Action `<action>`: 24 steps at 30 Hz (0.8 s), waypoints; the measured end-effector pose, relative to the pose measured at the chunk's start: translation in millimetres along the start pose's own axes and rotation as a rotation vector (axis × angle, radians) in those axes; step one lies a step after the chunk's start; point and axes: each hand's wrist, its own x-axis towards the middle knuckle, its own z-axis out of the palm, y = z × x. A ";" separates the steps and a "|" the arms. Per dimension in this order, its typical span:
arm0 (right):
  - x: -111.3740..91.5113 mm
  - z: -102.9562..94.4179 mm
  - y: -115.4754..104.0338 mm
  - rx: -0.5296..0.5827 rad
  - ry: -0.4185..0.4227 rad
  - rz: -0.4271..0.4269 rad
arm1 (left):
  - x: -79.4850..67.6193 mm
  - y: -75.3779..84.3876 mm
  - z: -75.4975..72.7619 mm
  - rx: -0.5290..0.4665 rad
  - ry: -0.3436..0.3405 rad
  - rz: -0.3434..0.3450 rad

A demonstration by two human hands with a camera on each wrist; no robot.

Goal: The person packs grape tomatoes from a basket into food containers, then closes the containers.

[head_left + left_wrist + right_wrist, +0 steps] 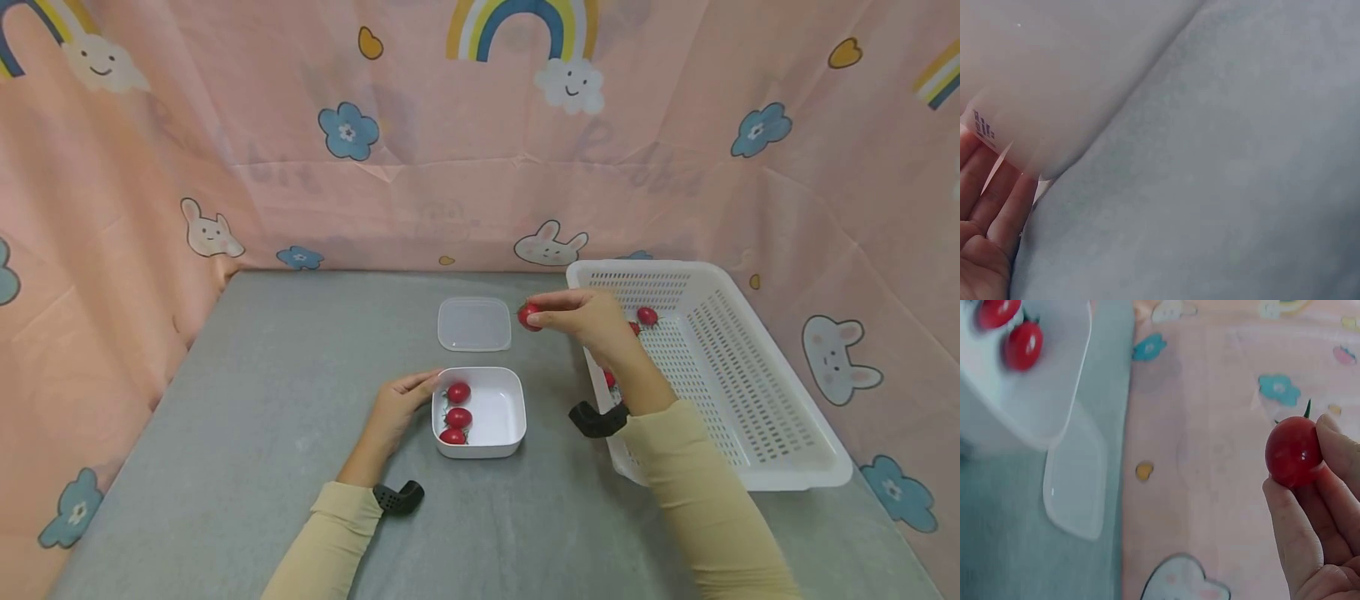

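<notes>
A white square box point(498, 417) holds three cherry tomatoes point(458, 418) in a row along its left side. My left hand point(395, 408) touches the outside of the box at its far left corner. In the left wrist view its fingers point(1013, 209) lie fairly straight against the pale wall; the thumb is out of sight there. My right hand point(592, 321) is raised between the box and the basket. It pinches a red cherry tomato point(1294, 452) with a green stem between thumb and fingers.
A translucent lid point(474, 325) lies flat just behind the box. At right stands a white perforated basket point(780, 367) with a few cherry tomatoes point(647, 316) near its left side, partly hidden by my right arm. A patterned pink cloth point(420, 192) hangs behind the grey table point(247, 433).
</notes>
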 end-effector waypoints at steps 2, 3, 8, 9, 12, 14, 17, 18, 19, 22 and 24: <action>-1.6 6.9 -2.0 -0.002 -0.017 -0.006 | 0.0 0.0 -0.2 0.005 -0.002 0.000; -2.1 10.2 -3.1 0.000 -0.023 -0.003 | -0.1 0.1 -0.3 0.008 -0.003 0.000; -5.4 25.1 -7.6 0.001 -0.040 -0.012 | 0.3 -0.1 -0.3 0.015 -0.002 -0.002; -6.1 27.7 -8.2 0.007 -0.040 -0.016 | 0.6 -0.4 -0.3 0.017 -0.002 -0.003; -8.8 35.0 -7.9 0.021 -0.047 -0.023 | 1.4 -1.5 0.0 0.011 -0.007 -0.002; -11.0 40.3 -7.3 0.016 -0.059 -0.023 | 1.7 -2.0 -0.1 0.008 -0.012 -0.001; -13.8 48.3 -5.6 -0.007 -0.079 -0.027 | 2.0 -2.5 -0.5 0.006 -0.018 -0.006; -14.4 50.7 -4.9 -0.018 -0.085 -0.030 | 2.2 -2.6 -0.6 0.005 -0.018 -0.008; -14.9 53.3 -4.3 -0.025 -0.086 -0.031 | 2.2 -2.3 -0.6 0.005 -0.019 -0.008; -16.6 60.0 -2.6 -0.039 -0.084 -0.041 | 2.6 -2.4 -0.8 -0.001 -0.015 -0.012; -17.4 64.2 -0.7 -0.038 -0.072 -0.038 | 2.6 -2.4 -0.7 -0.001 -0.016 -0.010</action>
